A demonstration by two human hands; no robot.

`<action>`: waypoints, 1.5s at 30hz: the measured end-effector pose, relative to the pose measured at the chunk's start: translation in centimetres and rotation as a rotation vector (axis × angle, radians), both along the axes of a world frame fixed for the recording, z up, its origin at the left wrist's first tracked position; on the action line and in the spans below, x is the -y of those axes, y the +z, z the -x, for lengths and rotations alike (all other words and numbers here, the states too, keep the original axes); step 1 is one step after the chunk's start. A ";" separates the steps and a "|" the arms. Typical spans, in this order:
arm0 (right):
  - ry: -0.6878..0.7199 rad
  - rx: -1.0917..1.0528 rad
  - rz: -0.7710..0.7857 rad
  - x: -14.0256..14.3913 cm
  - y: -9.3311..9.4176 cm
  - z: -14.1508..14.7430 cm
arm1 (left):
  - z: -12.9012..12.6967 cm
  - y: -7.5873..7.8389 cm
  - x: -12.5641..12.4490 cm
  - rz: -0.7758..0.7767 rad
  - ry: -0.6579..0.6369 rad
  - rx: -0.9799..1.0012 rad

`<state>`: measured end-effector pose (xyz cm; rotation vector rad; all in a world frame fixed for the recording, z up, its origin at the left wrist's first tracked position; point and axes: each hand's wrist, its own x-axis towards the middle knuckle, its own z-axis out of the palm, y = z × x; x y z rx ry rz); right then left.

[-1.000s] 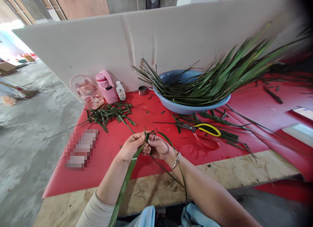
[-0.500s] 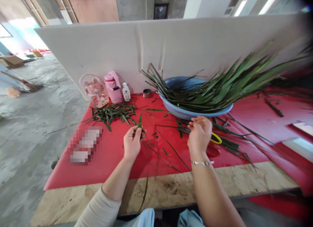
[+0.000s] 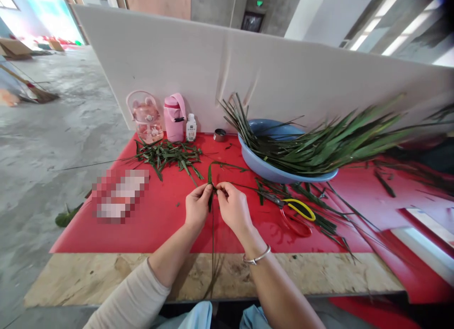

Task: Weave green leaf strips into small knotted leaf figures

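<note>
The right hand (image 3: pixel 234 207), which half a second ago was out by the scissors (image 3: pixel 296 209) with fingers loose, has come back to the middle and now meets the left hand (image 3: pixel 196 207). Both pinch the same green leaf strip (image 3: pixel 212 187) between thumb and fingers, fingertips nearly touching, just above the red mat (image 3: pixel 159 225). The strip bends over at the top and trails down toward the person past the table's bare wooden edge (image 3: pixel 106 277).

Left of the hands the mat is open up to the pile of leaf cuttings (image 3: pixel 166 156). To the right, the scissors lie near, amid loose strips, and the blue basin (image 3: pixel 269 168) piled with long leaves sits beyond. A white board (image 3: pixel 177 69) walls off the back.
</note>
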<state>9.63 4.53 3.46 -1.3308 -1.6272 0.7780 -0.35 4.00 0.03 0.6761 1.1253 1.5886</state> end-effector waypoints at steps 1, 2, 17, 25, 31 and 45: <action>-0.008 0.024 0.012 -0.1 0.0 0.3 | -0.1 -0.1 -0.1 0.009 0.007 0.048; -0.010 0.048 0.027 -0.2 -0.1 0.6 | -0.1 -0.2 -0.2 0.016 0.015 0.098; 0.107 0.301 -0.132 0.1 -2.7 1.4 | -0.4 -0.8 -0.6 0.134 0.052 0.513; 0.052 0.501 0.013 -0.8 0.3 1.1 | -0.2 -1.1 -0.5 -0.015 0.053 0.079; 0.042 0.287 0.025 -0.8 0.2 1.6 | 0.1 -0.9 -0.5 -0.045 0.030 -0.001; -0.046 0.063 -0.226 -0.3 -1.5 2.1 | 0.2 -0.8 -0.3 -0.044 -0.030 -0.011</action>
